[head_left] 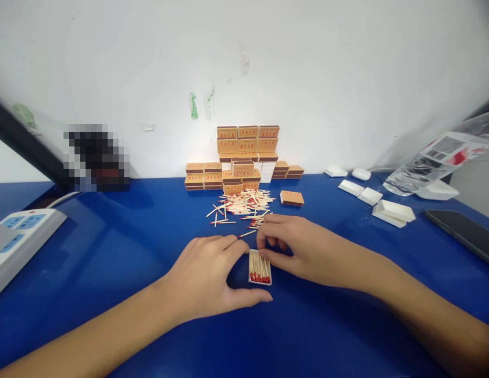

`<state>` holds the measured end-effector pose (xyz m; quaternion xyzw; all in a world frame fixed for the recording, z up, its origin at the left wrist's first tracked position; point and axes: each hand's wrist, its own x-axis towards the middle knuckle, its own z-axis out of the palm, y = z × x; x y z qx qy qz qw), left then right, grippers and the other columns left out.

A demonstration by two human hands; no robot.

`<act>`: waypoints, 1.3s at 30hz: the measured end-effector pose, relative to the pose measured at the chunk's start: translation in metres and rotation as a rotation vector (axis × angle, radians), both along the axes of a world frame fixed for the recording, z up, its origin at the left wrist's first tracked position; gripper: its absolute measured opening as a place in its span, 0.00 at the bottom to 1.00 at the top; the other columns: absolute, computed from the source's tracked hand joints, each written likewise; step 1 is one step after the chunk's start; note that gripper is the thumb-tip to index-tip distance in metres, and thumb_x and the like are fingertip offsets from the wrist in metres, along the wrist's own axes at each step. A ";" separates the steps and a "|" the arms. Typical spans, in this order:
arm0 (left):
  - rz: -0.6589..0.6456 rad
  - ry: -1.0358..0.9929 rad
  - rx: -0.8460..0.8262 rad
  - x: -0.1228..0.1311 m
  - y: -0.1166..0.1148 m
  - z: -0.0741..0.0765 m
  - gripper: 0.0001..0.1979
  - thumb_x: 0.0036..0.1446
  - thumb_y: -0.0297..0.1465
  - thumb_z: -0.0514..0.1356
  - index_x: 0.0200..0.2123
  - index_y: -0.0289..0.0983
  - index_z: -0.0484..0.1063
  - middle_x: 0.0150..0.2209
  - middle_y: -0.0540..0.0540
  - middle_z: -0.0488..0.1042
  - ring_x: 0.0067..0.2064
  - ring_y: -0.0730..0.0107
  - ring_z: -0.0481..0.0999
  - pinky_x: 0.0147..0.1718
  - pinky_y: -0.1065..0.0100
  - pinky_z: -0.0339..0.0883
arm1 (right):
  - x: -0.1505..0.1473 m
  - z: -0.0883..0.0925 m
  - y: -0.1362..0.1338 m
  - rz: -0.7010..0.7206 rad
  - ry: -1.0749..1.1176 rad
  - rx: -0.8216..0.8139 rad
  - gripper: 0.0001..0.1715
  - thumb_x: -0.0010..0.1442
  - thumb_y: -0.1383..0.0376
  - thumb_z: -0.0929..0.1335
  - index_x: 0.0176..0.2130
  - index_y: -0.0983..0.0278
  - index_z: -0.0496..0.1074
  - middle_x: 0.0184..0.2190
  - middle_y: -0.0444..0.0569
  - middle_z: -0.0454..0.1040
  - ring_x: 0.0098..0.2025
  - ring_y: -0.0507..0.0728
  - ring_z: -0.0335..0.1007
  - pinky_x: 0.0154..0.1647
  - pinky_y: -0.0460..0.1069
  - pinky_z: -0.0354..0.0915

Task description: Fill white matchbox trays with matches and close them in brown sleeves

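Note:
A small white matchbox tray (250, 268) lies on the blue table between my hands. Red-tipped matches (260, 270) lie side by side in it, heads toward me. My left hand (208, 273) curves around the tray's left side, thumb and fingers apart. Its index fingertip is by the tray's upper left corner and its thumb reaches past the near end. At the far end of the tray, the thumb and index finger of my right hand (295, 244) are pinched on the tail ends of matches. Beyond them spreads a loose pile of matches (246, 201).
Stacked orange matchboxes (248, 145) stand against the wall, with one matchbox (292, 198) apart at right. Several white trays (394, 211), a plastic bottle (429, 160) and a dark phone (465, 231) lie right. A power strip (27, 236) is at left.

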<state>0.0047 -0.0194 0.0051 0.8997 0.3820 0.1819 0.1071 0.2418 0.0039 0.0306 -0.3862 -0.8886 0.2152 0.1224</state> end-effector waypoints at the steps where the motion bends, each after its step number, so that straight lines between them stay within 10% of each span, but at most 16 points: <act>1: 0.007 0.007 0.001 0.001 0.000 -0.001 0.26 0.57 0.56 0.69 0.42 0.38 0.78 0.34 0.49 0.79 0.33 0.62 0.79 0.30 0.63 0.65 | -0.001 0.000 -0.001 -0.002 -0.005 0.001 0.05 0.67 0.69 0.69 0.36 0.61 0.71 0.36 0.44 0.73 0.35 0.52 0.66 0.34 0.48 0.59; 8: 0.017 -0.002 0.009 0.000 -0.002 0.000 0.12 0.60 0.39 0.65 0.44 0.40 0.78 0.33 0.50 0.76 0.30 0.66 0.76 0.29 0.63 0.66 | -0.002 0.008 -0.003 0.024 0.026 -0.040 0.03 0.66 0.69 0.69 0.40 0.61 0.73 0.37 0.44 0.74 0.36 0.52 0.68 0.35 0.48 0.60; 16: 0.037 0.033 0.038 0.003 0.000 -0.004 0.27 0.58 0.57 0.68 0.43 0.39 0.78 0.36 0.49 0.77 0.35 0.60 0.80 0.31 0.60 0.69 | 0.002 0.004 -0.004 0.055 -0.024 -0.042 0.06 0.70 0.65 0.69 0.39 0.60 0.77 0.40 0.46 0.73 0.35 0.52 0.68 0.35 0.49 0.59; 39: -0.065 0.028 0.001 -0.006 0.004 0.001 0.11 0.65 0.36 0.61 0.47 0.39 0.77 0.35 0.50 0.73 0.31 0.68 0.73 0.29 0.63 0.65 | 0.000 0.005 -0.006 0.090 -0.046 0.001 0.08 0.70 0.67 0.69 0.39 0.61 0.79 0.38 0.46 0.70 0.34 0.53 0.66 0.35 0.49 0.59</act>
